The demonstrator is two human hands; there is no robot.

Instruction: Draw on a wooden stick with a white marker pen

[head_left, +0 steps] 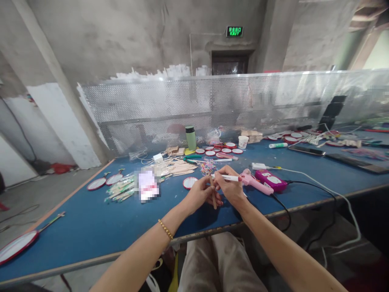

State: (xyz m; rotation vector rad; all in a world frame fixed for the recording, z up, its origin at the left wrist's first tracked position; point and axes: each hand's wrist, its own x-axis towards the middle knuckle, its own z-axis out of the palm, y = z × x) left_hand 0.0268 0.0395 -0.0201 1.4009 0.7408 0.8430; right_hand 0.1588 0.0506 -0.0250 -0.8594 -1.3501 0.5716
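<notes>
Between the fingers of my left hand [199, 194] is a flat wooden craft stick [214, 199], held tilted over the table's front part. My right hand [230, 190] grips a white marker pen [228, 177], its tip end close to the upper part of the stick. The two hands are together, almost touching. Just beyond them lies a tangle of coloured strings [208, 167]. A round white disc with a red rim [190, 183] rests to the left of my left hand. A pink glue gun [257, 183] lies right of my right hand.
Wooden sticks [180, 167] are heaped at the left with green-wrapped ones [121, 188]. A green bottle [191, 138], paper cup [243, 142] and red-rimmed discs [226, 151] stand behind. A purple box [271, 181] and cables are at the right. A perforated metal screen [170, 109] borders the back.
</notes>
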